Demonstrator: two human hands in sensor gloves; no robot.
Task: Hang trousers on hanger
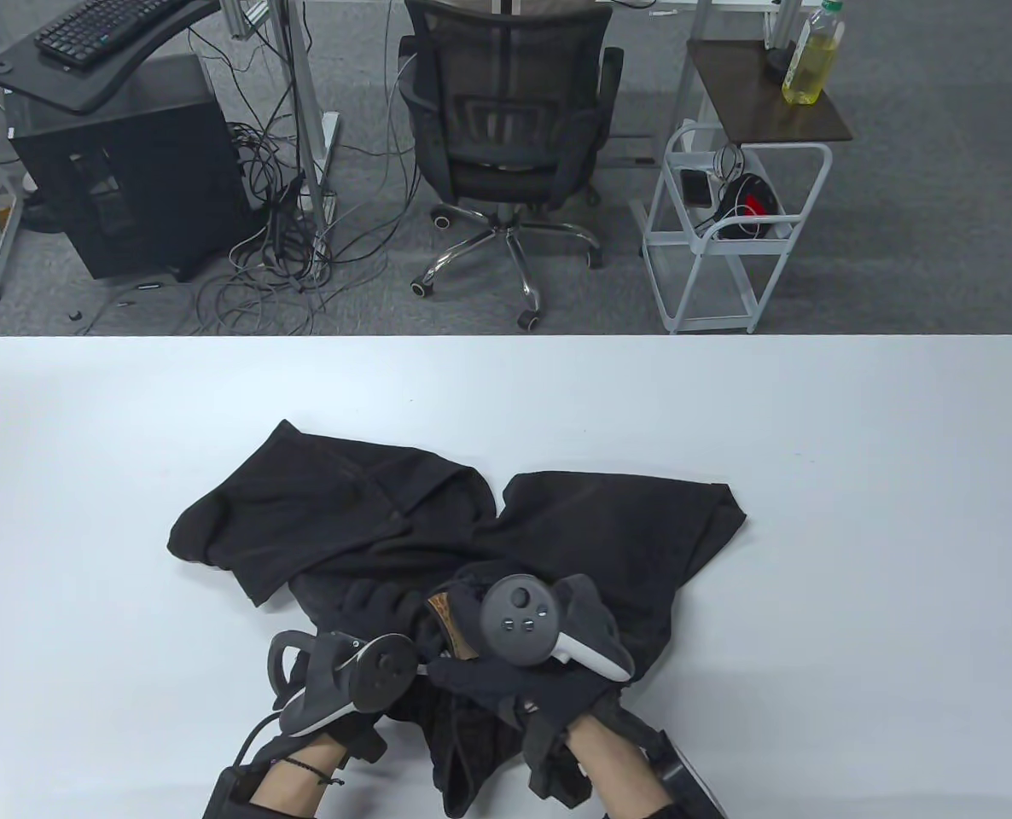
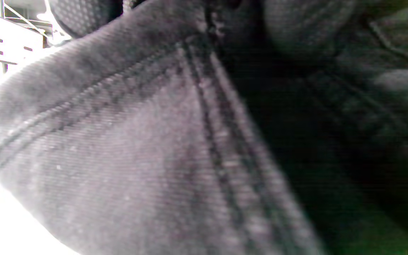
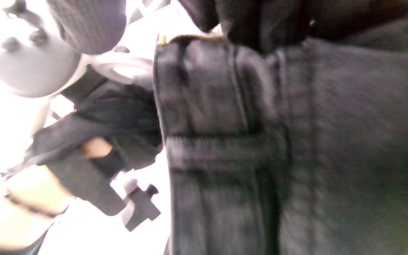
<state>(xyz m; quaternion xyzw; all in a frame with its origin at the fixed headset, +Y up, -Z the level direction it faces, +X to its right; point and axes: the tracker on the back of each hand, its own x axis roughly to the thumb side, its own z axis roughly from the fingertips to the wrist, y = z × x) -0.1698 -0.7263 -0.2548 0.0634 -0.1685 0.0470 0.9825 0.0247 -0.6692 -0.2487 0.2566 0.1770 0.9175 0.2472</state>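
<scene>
Black trousers (image 1: pixel 438 529) lie crumpled on the desk (image 1: pixel 856 512); my left hand (image 1: pixel 348 674) and right hand (image 1: pixel 540 648) each grasp their near edge. I see no hanger; hanging remains.

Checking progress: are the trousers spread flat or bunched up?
Bunched: the black trousers lie crumpled, legs splayed apart, both hands gripping the waist end.

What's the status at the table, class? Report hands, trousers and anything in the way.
Both hands, left hand and right hand, grip the trousers at the waist. Trousers lie crumpled on the table. No hanger in view.
</scene>
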